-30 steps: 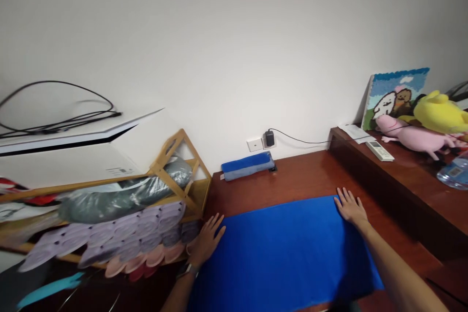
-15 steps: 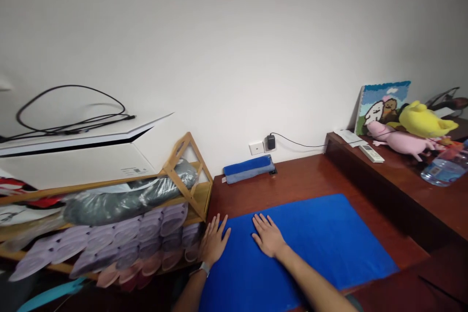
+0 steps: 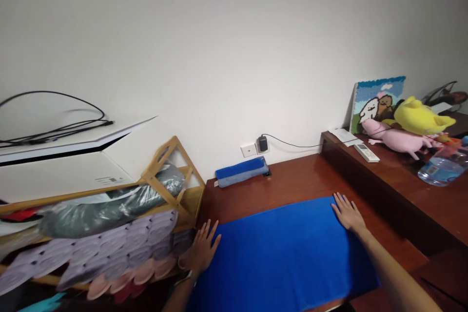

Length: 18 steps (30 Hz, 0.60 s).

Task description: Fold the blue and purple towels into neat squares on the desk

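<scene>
A plain blue cloth [image 3: 278, 243] lies spread over the dark red wooden desk [image 3: 292, 180]. At its far left corner rests my left hand [image 3: 204, 247], fingers stretched out and a band round the wrist. My right hand [image 3: 349, 213] lies flat on the far right corner, fingers apart. Neither hand grips anything. Between the hands the cloth is mostly smooth; its near left part runs out of the frame.
A folded blue and grey cloth [image 3: 242, 171] lies by the wall below a plugged-in charger [image 3: 263, 144]. To the right, a raised shelf bears a remote [image 3: 366, 153], plush toys [image 3: 397, 137] and a bottle [image 3: 442, 168]. At left stands a wooden rack [image 3: 195, 202] with bagged items.
My right hand has moved right along the cloth's far edge, from near the left hand to the far right corner. My left hand stays at the left corner. The view has shifted slightly.
</scene>
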Available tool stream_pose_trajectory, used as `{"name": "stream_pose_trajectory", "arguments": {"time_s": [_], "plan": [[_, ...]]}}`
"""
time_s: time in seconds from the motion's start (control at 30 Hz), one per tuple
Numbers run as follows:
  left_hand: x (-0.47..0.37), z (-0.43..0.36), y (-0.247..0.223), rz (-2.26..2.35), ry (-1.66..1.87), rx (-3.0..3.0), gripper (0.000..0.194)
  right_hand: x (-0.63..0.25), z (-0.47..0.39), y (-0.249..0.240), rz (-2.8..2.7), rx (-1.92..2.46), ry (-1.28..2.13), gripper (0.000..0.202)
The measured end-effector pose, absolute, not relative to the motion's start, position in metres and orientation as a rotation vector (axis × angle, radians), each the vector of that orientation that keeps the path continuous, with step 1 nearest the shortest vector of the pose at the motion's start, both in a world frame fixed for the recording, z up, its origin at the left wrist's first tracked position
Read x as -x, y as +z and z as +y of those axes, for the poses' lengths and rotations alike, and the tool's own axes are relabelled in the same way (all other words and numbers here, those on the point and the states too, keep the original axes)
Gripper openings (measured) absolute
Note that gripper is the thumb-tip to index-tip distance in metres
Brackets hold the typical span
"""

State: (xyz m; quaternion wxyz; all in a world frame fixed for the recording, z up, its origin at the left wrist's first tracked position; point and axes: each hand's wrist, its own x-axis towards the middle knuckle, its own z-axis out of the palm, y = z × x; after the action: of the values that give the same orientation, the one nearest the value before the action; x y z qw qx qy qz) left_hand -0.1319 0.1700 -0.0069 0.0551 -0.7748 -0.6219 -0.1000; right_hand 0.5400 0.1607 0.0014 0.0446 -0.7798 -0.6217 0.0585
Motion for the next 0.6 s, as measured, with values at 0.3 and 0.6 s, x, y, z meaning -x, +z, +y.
{"name": "stream_pose_trajectory", "arguments": {"time_s": [0.3, 0.6], "plan": [[0.152, 0.174, 0.004, -1.874, -0.132, 2.540, 0.064, -0.549, 0.165, -0.012, -1.885, 2.393, 0.260, 0.073], [0.138, 0.159, 0.005, -1.890, -0.388, 2.481, 0.061, -0.394, 0.179, 0.054, -2.178, 1.982, 0.181, 0.068]]}}
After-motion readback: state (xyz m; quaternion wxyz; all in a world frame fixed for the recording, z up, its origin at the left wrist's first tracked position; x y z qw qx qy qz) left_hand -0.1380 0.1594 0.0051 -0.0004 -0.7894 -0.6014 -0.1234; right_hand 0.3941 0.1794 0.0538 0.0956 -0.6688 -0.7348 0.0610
